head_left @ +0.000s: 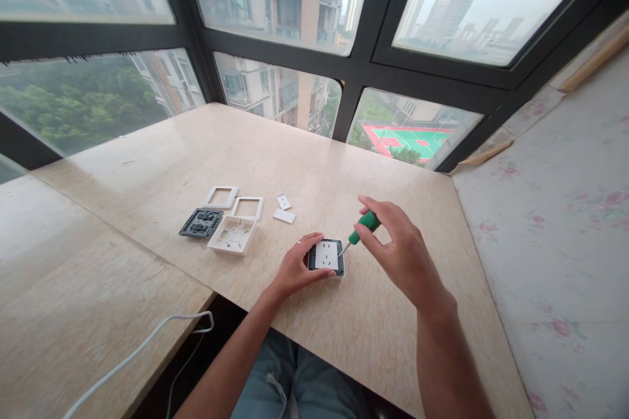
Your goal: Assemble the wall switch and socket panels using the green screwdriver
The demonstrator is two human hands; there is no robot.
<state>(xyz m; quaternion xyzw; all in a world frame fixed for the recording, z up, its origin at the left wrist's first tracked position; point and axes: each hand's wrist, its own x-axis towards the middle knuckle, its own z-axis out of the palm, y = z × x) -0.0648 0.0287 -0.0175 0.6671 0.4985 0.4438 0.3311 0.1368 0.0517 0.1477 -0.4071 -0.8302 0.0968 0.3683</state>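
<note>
The left hand (301, 264) clasps the wall socket (326, 255) from its left, and the right hand (399, 235) grips the green-handled screwdriver (365, 226) at the socket's right, best held more upright.

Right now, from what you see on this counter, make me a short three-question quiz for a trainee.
1. Which hand holds the green screwdriver?
2. Complete the sentence: the left hand, thumb and fingers spread, grips the ____.
3. How many flat white frames lie on the counter?

Key:
1. The right hand.
2. Socket.
3. Two.
</note>
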